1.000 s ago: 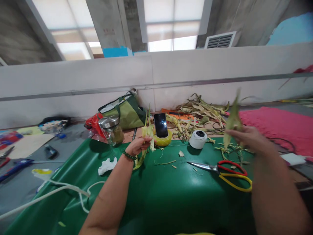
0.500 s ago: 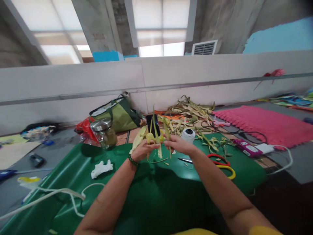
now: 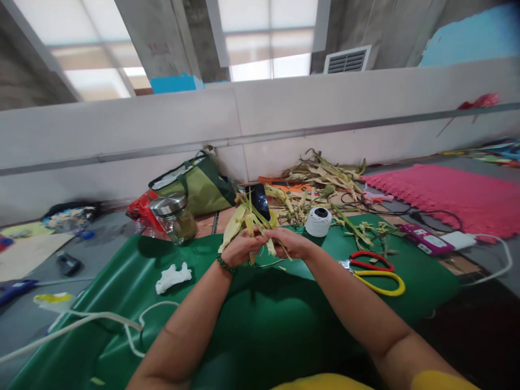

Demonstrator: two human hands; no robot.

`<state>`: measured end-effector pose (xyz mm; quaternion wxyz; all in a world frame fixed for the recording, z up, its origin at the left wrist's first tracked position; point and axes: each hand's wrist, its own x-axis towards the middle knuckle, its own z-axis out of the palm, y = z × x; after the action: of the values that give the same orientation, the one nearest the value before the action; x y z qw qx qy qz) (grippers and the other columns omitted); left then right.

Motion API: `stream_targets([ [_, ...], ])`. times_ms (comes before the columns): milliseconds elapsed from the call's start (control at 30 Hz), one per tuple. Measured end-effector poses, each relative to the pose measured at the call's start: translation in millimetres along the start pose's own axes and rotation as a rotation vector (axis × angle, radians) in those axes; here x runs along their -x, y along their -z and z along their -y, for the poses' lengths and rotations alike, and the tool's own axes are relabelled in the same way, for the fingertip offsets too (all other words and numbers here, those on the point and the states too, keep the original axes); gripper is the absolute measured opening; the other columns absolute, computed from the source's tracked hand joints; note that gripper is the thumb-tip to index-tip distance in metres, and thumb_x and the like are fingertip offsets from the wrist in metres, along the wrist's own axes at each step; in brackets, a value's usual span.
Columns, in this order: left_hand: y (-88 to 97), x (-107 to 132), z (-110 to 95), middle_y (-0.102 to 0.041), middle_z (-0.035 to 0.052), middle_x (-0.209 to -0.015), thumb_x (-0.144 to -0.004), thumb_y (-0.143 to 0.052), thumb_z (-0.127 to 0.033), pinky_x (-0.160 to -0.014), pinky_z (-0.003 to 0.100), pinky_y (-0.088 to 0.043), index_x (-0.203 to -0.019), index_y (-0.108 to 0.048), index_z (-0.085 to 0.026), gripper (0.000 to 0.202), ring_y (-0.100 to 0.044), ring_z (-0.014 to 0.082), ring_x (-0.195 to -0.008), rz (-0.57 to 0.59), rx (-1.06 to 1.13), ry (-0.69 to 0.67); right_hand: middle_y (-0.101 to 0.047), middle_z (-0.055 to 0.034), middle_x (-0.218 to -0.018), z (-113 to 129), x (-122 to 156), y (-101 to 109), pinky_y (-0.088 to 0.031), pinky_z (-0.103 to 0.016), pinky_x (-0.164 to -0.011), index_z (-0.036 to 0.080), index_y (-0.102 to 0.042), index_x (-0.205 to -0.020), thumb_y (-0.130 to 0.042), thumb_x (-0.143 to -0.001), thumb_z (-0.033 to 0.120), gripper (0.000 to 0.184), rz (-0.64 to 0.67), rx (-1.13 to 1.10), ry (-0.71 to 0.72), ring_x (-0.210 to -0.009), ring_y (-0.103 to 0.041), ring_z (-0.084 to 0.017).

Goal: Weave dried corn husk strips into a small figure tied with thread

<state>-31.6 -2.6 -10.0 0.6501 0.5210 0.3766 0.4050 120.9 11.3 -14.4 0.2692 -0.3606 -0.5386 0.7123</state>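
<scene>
Left hand [image 3: 240,249]: centre of frame, fingers closed around the lower end of the husk bundle [image 3: 242,219]; beaded bracelet [image 3: 224,264] at the wrist.
Right hand [image 3: 291,244]: just right of the left, touching it, fingertips pinching strips of the same husk bundle.
Husk bundle: centre of frame, pale yellow-green strips fanned upward and to the left above both hands, held clear of the green sheet [image 3: 264,325].
Phone [image 3: 259,199]: directly behind the bundle, propped upright, screen dark.
Thread spool [image 3: 318,222]: white, right of centre, at the far edge of the green sheet.
Scissors [image 3: 376,271]: right of the right forearm, flat on the sheet, one red and one yellow handle loop.
Loose husk pile [image 3: 320,179]: upper centre-right, against the wall base.
Glass jar [image 3: 175,218]: left of centre, metal lid on, upright.
Olive bag [image 3: 195,187]: behind the jar, leaning at the wall.
Crumpled tissue [image 3: 173,275]: left of the left forearm, on the sheet.
White cord [image 3: 101,319]: lower left, looped across the sheet edge.
Pink mat [image 3: 447,197]: right side of frame, flat on the floor.
Pink device [image 3: 424,241]: right, just before the mat, cable attached.
</scene>
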Motion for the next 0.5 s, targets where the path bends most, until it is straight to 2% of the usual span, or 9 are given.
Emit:
stream_targets([
  [100, -5.2, -1, 2, -0.047, -0.0041, -0.049, -0.054, -0.081, -0.043, -0.041, 0.021, -0.019, -0.062, -0.057, -0.012, 0.040, -0.030, 0.0031, -0.042, -0.027, -0.134, -0.025, -0.041, 0.0071, -0.040, -6, -4, -3, -0.017, -0.017, -0.029, 0.018, -0.046, -0.060, -0.057, -0.078, 0.060, 0.046, -0.037, -0.018, -0.008, -0.031, -0.031, -0.004],
  [200, -5.1, -1, 0, -0.051, -0.0016, -0.049, -0.056, -0.078, -0.041, -0.043, 0.022, -0.023, -0.056, -0.056, -0.013, 0.036, -0.036, 0.0060, -0.045, -0.065, -0.254, -0.069, -0.045, 0.0060, -0.041, -7, -2, -1, -0.017, -0.017, -0.030, 0.017, -0.050, -0.063, -0.056, -0.074, 0.068, 0.053, -0.018, 0.024, 0.028, -0.032, -0.032, -0.004],
  [267, -0.2, -2, -4, -0.052, -0.0013, -0.050, -0.058, -0.076, -0.038, -0.044, 0.022, -0.024, -0.055, -0.057, -0.013, 0.031, -0.037, 0.0069, -0.047, -0.132, -0.281, -0.118, -0.053, 0.0034, -0.045, -4, 2, 5, -0.018, -0.017, -0.031, 0.015, -0.056, -0.068, -0.055, -0.076, 0.067, 0.052, -0.001, 0.077, 0.074, -0.032, -0.031, -0.003],
  [367, 11.0, -1, -10, -0.051, -0.0014, -0.050, -0.060, -0.073, -0.036, -0.044, 0.022, -0.022, -0.056, -0.058, -0.013, 0.027, -0.034, 0.0060, -0.045, -0.256, -0.251, -0.164, -0.064, -0.0011, -0.056, 2, 11, 16, -0.022, -0.018, -0.033, 0.013, -0.063, -0.071, -0.064, -0.073, 0.056, 0.043, 0.005, 0.213, 0.188, -0.034, -0.032, -0.002],
  [500, 18.4, 3, -15, -0.053, -0.0004, -0.052, -0.062, -0.073, -0.031, -0.043, 0.022, -0.019, -0.058, -0.060, -0.013, 0.023, -0.031, 0.0053, -0.043, -0.269, -0.220, -0.112, -0.064, -0.0006, -0.057, 3, 15, 20, -0.025, -0.018, -0.038, 0.012, -0.063, -0.062, -0.065, -0.073, 0.050, 0.040, -0.025, 0.327, 0.308, -0.037, -0.037, -0.002],
])
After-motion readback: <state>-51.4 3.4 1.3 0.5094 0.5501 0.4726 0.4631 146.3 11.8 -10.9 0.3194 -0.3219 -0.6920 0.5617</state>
